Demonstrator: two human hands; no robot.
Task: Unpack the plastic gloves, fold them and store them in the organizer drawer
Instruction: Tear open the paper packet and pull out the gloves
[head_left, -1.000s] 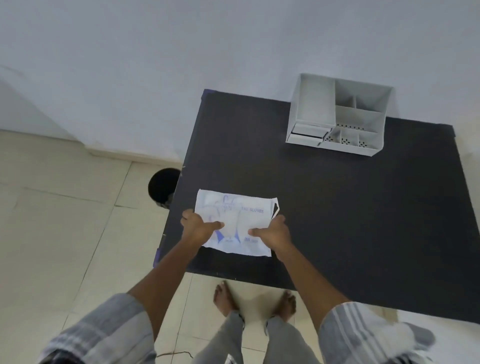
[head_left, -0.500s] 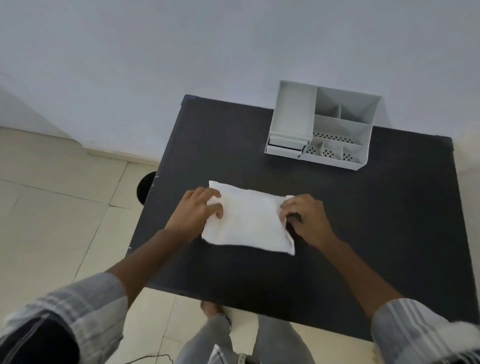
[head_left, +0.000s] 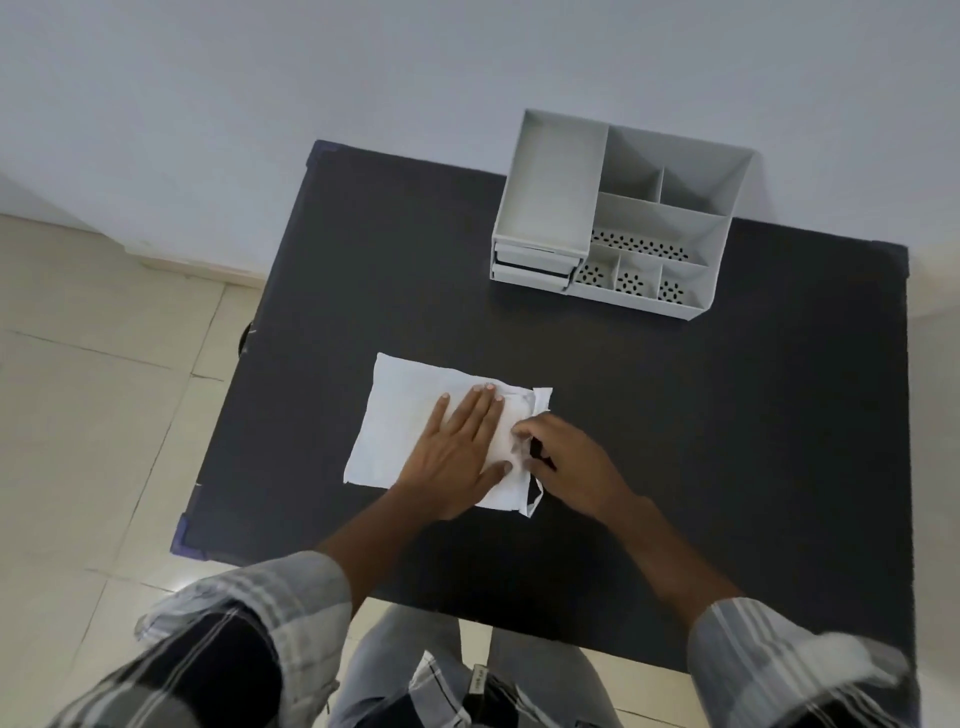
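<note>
White flat plastic glove packet (head_left: 415, 415) is lying on the black worktop (head_left: 727, 415). We are pressing it down with our left hand (head_left: 457, 457), fingers spread flat, while our right hand (head_left: 566, 462) is pinching its torn right edge. Grey compartmented plastic organizer (head_left: 623, 218) is sitting well apart, by the wall.

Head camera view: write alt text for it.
A left hand presses flat on a white glove packet on a black table while the right hand picks at the packet's open end. A grey organizer stands farther back.
</note>
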